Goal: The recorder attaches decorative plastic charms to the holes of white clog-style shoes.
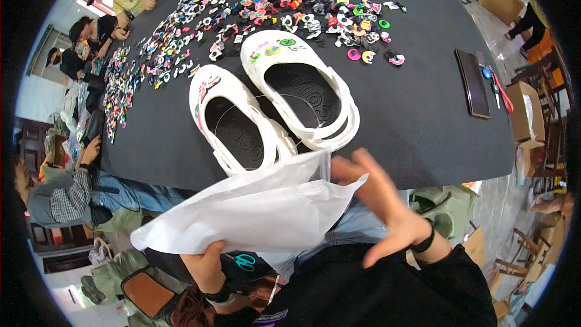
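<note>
The step in hand looks like opening the white bag [260,215]: the left hand [207,263] pinches its near edge, while the right hand [387,215] spreads, blurred, by its right end (contact is unclear). White clogs [272,60] sit on the far side, on the black table [411,118]. Next seems to call for parting the bag's layers.

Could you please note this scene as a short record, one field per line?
Left hand: gripping a white plastic bag
Right hand: fingers spread, by the bag's right end; contact unclear
Footwear: two white clogs, soles down, small decorations on both uppers
Surface: black table
Beyond clogs: many colourful charms
Table's right side: dark phone
</note>
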A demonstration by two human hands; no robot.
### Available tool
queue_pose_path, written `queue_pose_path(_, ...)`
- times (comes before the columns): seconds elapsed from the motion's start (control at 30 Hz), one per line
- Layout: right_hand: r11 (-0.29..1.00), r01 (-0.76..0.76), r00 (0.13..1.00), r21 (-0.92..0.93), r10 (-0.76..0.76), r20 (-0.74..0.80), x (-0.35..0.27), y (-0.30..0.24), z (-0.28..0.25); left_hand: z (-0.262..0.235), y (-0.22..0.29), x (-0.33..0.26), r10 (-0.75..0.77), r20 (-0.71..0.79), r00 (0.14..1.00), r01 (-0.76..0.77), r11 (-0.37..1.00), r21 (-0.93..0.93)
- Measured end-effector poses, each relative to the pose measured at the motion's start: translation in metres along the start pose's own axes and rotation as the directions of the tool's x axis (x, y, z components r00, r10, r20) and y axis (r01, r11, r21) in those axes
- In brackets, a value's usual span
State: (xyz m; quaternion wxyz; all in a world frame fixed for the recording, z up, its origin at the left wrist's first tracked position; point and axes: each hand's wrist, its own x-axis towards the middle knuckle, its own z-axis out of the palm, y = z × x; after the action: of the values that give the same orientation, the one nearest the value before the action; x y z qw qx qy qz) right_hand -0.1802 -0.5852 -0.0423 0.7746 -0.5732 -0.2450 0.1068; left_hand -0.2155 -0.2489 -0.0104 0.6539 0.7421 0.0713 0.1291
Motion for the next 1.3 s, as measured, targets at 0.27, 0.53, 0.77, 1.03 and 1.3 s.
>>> queue_pose_path(0.27, 0.977, -0.204, 0.975, -0.060, 0.208, 0.073, 0.021, 0.037, 0.041, -0.008, -0.009, -0.003, -0.055, 0.088, 0.995, 0.076, 0.961, -0.267)
queue_pose_path(0.53, 0.913, -0.331, 0.943, 0.240, 0.311, 0.120, 0.017, 0.045, 0.033, -0.004, -0.023, 0.005, -0.172, 0.142, 0.975, 0.211, 0.917, -0.339)
queue_pose_path(0.77, 0.921, -0.261, 0.943, 0.290, 0.307, -0.126, 0.014, 0.033, 0.028, 0.030, -0.012, 0.001, -0.089, 0.045, 0.995, 0.096, 0.970, -0.224)
queue_pose_path(1.03, 0.975, -0.224, 0.974, 0.013, 0.223, 0.029, 0.008, -0.002, -0.001, -0.022, -0.013, -0.011, 0.241, 0.362, 0.901, -0.248, 0.968, -0.027)
queue_pose_path(1.3, 0.997, -0.011, 0.966, 0.071, 0.029, -0.259, -0.003, -0.012, 0.010, 0.020, 0.028, 0.002, 0.186, 0.530, 0.827, -0.457, 0.773, 0.441)
